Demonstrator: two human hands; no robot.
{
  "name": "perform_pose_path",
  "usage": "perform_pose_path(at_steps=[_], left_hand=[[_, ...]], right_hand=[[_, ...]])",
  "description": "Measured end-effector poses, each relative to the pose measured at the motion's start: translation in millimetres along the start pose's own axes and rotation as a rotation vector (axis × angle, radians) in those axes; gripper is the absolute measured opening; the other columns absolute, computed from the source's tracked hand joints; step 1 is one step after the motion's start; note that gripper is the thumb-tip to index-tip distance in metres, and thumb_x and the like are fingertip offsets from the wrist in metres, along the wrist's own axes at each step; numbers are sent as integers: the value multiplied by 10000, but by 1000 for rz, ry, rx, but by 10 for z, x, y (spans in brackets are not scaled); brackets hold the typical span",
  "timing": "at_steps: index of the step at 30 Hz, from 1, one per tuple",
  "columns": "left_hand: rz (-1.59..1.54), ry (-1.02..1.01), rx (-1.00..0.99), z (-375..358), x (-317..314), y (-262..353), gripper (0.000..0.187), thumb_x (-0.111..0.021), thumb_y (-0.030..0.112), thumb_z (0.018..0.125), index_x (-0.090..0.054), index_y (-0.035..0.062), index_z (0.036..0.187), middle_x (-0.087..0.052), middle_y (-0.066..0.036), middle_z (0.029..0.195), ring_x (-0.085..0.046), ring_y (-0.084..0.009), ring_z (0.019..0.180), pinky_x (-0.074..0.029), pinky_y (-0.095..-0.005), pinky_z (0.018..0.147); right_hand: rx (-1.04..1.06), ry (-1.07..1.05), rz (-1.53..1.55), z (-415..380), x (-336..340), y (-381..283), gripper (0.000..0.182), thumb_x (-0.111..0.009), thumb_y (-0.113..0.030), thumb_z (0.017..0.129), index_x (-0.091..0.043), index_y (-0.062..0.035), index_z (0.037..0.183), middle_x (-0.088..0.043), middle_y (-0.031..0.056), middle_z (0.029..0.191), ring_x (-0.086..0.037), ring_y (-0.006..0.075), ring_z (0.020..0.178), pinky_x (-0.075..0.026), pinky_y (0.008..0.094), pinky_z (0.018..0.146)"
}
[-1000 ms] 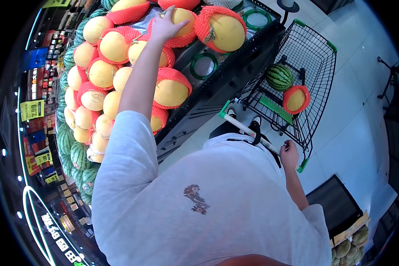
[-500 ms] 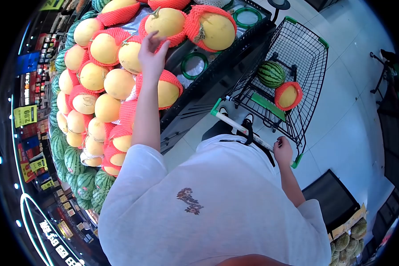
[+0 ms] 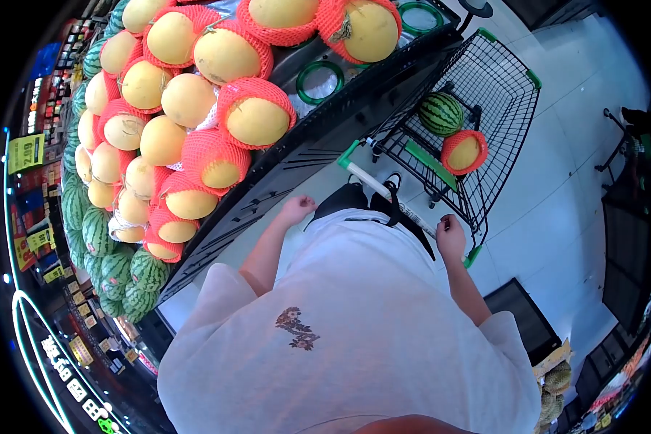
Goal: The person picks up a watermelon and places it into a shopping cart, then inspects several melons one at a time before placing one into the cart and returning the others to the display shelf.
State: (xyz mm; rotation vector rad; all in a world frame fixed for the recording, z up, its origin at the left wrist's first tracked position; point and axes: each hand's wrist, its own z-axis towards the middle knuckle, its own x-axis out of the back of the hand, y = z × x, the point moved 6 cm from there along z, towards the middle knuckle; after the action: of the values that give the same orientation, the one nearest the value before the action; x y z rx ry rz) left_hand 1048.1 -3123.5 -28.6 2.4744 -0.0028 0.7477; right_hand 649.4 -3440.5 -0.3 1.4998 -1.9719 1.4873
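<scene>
My left hand (image 3: 296, 210) hangs low beside my left hip, fingers loosely curled in, with nothing visible in it. It is apart from the display and from the cart. My right hand (image 3: 450, 236) is closed round the right part of the white handle (image 3: 372, 186) of a shopping cart (image 3: 495, 108). Inside the cart lie a striped watermelon (image 3: 441, 113) and a yellow melon (image 3: 462, 152) in a red foam net, side by side. To my left, yellow melons (image 3: 188, 100), many in red foam nets, are piled on the display.
A dark display edge (image 3: 325, 116) runs between melons and cart. Green rings (image 3: 320, 82) lie on the display's near corner. Watermelons (image 3: 100, 231) line its far side, below a price sign (image 3: 26, 152). Spiky durians (image 3: 557, 380) are at lower right. Pale tiled floor (image 3: 557, 181) surrounds the cart.
My left hand has left the yellow melon at the top of the pile and dropped to my side. My right hand stays at the cart handle. The view has shifted slightly.
</scene>
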Motion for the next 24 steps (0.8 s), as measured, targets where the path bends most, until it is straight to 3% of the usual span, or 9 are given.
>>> perform_pose_path(at_steps=[3,6,10,12,19,22,24], left_hand=[[-135,-68,266,-402,-41,-680,261,-752,269,875,-712,21,943,-716,-59,843,-669,-157,770,-540,-319,751],[-144,-99,379,-721,-65,-1207,266,-727,269,876,-708,7,921,-717,-57,848,-668,-162,766,-540,-325,742],[-173,-102,318,-807,-130,-1579,248,-705,251,884,-704,6,919,-716,-57,856,-668,-160,790,-535,-326,755],[-262,-100,144,-812,-131,-1616,229,-688,260,931,-694,48,1017,-702,-24,925,-633,-110,810,-480,-269,694],[-505,-19,-29,-1387,-322,-1768,266,-668,232,957,-653,46,1146,-715,-39,997,-667,-121,936,-486,-267,789],[-552,9,42,-1704,-583,-2409,324,-704,263,933,-666,31,1156,-729,-64,1000,-688,-167,936,-523,-323,824],[-603,-6,72,-1882,-821,-3057,293,-703,278,925,-698,31,1082,-735,-67,951,-692,-166,900,-527,-320,794]], right_hand=[[-6,1,-4,-157,-29,-14,206,-585,-231,903,-653,-94,1041,-715,134,923,-692,351,860,-533,443,752],[-30,1,-10,-327,-54,-17,229,-588,-253,899,-660,-101,1055,-724,133,927,-696,352,875,-535,440,760],[-13,-18,-16,-448,-229,111,260,-600,-286,889,-676,-105,1060,-733,139,940,-701,359,900,-540,445,782],[-27,-45,4,-549,-328,128,301,-625,-335,903,-711,-82,1041,-744,159,945,-706,367,898,-544,442,801],[29,-16,-59,-1250,-453,-4,509,-585,-505,977,-711,-17,1048,-726,213,945,-696,388,894,-531,449,810],[20,17,-168,-1679,-559,62,543,-593,-551,965,-716,-25,1020,-726,208,937,-697,390,899,-529,469,802],[44,16,-253,-1859,-735,150,557,-601,-573,957,-711,-32,1020,-721,194,912,-696,373,883,-525,456,798]])
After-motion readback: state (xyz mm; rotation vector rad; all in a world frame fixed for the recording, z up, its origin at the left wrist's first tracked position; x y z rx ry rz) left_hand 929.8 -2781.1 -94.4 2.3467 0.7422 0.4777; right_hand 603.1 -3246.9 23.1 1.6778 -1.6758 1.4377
